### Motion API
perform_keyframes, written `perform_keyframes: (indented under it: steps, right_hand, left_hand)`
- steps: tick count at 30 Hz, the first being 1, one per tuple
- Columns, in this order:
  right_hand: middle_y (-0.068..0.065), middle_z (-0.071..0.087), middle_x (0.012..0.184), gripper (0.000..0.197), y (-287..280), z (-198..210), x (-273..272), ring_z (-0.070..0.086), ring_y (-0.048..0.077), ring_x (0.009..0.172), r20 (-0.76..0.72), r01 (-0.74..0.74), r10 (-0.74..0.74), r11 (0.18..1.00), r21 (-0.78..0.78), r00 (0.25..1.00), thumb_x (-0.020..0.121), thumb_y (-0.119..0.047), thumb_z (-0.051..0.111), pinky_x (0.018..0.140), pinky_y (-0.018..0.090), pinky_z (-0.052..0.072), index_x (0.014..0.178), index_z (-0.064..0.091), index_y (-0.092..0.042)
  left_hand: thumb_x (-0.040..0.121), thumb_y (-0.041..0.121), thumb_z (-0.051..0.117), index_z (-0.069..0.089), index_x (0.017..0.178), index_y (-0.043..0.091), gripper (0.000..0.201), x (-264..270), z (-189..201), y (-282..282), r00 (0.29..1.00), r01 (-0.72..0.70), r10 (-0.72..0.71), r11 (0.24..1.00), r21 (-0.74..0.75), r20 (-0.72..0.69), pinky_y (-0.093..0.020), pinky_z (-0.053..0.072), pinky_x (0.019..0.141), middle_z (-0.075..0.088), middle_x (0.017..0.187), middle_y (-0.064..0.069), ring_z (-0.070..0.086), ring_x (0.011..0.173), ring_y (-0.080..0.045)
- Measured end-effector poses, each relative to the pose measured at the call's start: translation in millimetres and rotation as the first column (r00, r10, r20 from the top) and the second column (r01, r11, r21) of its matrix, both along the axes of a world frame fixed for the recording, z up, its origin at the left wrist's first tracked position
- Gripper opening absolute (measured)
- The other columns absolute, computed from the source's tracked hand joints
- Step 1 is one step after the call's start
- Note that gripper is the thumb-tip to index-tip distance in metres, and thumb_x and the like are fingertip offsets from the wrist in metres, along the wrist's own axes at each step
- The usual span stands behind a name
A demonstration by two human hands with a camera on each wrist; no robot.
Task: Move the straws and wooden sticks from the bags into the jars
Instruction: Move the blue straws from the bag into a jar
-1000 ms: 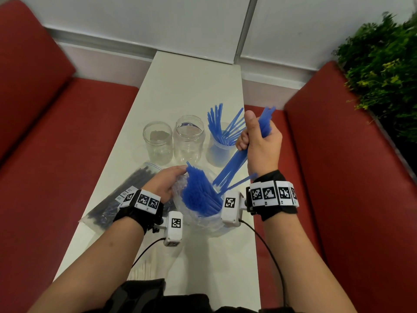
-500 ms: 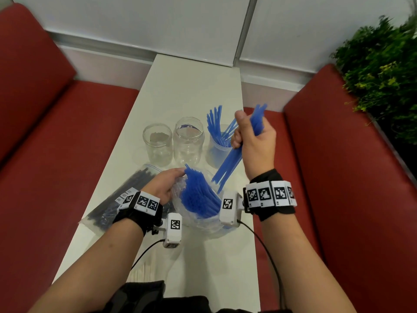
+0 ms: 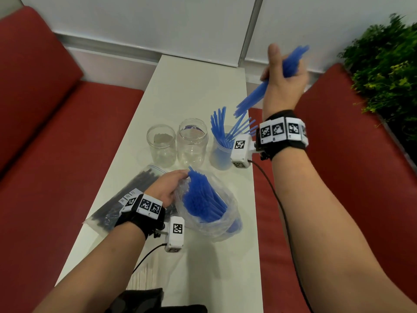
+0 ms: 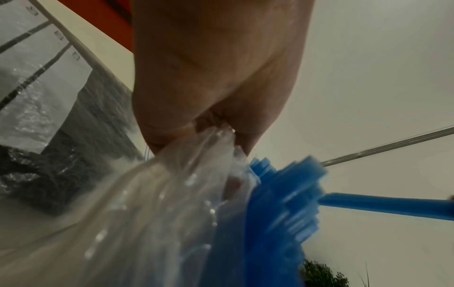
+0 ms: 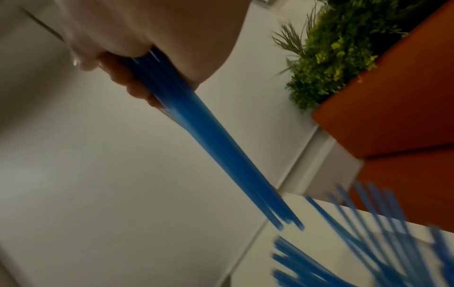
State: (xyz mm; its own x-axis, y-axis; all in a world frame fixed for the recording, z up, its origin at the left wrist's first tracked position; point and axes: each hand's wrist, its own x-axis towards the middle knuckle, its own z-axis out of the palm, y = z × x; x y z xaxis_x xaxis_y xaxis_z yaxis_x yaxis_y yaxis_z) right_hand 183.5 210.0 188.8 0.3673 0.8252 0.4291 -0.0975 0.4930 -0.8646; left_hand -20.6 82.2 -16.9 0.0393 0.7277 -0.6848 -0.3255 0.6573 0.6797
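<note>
My right hand (image 3: 282,80) grips a bundle of blue straws (image 3: 259,91) (image 5: 209,139), raised above the right-hand jar (image 3: 222,152), which holds several blue straws. The bundle's lower ends hang just over that jar's straws. My left hand (image 3: 167,186) (image 4: 211,77) pinches the rim of a clear plastic bag (image 3: 216,220) (image 4: 152,203) full of blue straws (image 3: 203,199) near the table's front. Two clear jars (image 3: 161,144) (image 3: 192,142) stand to the left of the filled one. A bag of black straws (image 3: 126,199) lies under my left wrist. Wooden sticks (image 3: 144,276) lie at the near edge.
The narrow white table (image 3: 191,86) runs between two red benches (image 3: 56,143) (image 3: 361,177). A green plant (image 3: 388,64) stands behind the right bench. A white wall closes the far end.
My right hand has lifted the blue straw bundle out of the bag, up and back to above the right jar. My left hand has stayed on the bag.
</note>
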Motion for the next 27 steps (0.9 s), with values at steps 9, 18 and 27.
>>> perform_keyframes:
  steps: [9,18,27]
  right_hand:
    - [0.006,0.072,0.094,0.020,27.7,-127.8,5.9,0.068,0.019,0.092,0.411,-0.087,0.354,0.836,-0.542,0.840,0.086,-0.021,0.078,0.086,0.033,0.053,0.093,0.069,-0.005]
    - [0.003,0.052,0.146,0.040,47.2,-145.6,2.7,0.029,0.025,0.148,0.936,0.247,0.265,0.914,-0.320,0.231,0.109,-0.037,0.032,0.125,0.054,0.004,0.142,0.051,-0.023]
    - [0.009,0.003,0.169,0.072,40.1,-164.0,2.2,-0.011,0.033,0.155,0.948,0.240,0.289,0.918,-0.314,0.133,0.102,-0.066,0.021,0.119,0.049,-0.016,0.161,0.009,-0.027]
  left_hand:
    - [0.099,0.021,0.065,0.074,0.117,0.008,0.025,-1.9,4.3,0.5,1.000,0.015,-0.014,1.000,0.016,-0.012,-0.045,0.057,0.096,0.076,0.115,-0.014,0.072,0.108,-0.032]
    - [0.099,0.022,0.066,0.072,0.122,0.007,0.029,0.2,4.2,4.3,1.000,-0.009,0.009,1.000,-0.009,-0.024,-0.052,0.049,0.109,0.075,0.118,-0.014,0.068,0.117,-0.034]
    - [0.102,0.019,0.061,0.072,0.123,0.008,0.026,1.3,2.6,4.7,1.000,-0.004,0.004,1.000,0.001,-0.017,-0.052,0.047,0.111,0.074,0.121,-0.014,0.067,0.119,-0.033]
